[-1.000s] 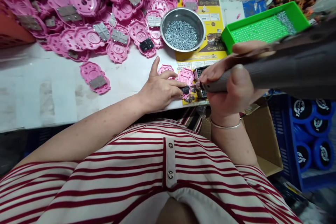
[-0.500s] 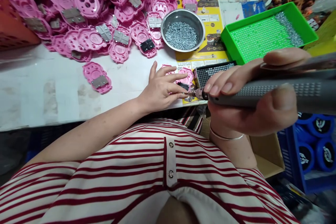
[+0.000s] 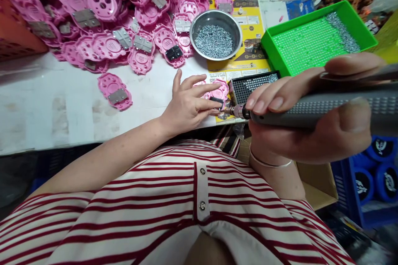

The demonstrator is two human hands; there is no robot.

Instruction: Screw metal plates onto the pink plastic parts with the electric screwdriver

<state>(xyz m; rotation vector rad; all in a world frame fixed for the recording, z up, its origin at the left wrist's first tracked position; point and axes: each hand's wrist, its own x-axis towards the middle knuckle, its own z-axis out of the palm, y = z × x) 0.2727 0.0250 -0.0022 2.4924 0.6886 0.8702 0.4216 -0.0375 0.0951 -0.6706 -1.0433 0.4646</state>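
Steadily, a grey screwdriver (image 3: 323, 104) is held in the right hand (image 3: 295, 112), its fingers and thumb wrapped around the handle, at a table (image 3: 77, 112) heaped with pink plastic parts. The metal bit is pointed at the near edge of a pink shell (image 3: 221, 87) fitted with a black plate (image 3: 217, 101); whether a screw is being touched cannot be told. The shell is lying on a yellow printed sheet (image 3: 230, 65) at the table's front edge, partly covered by the left hand (image 3: 186, 103), whose fingers are spread apart, two tips set close to the bit. Just beside the shell, a black tray (image 3: 245, 87) with rows of holes is placed. Farther back, a metal bowl (image 3: 193, 44) is filled with small screws (image 3: 215, 41), and a green tray (image 3: 270, 56) is seen to its right. To the left, a single pink part (image 3: 108, 83) with a grey plate is set apart from a large pile (image 3: 149, 12).
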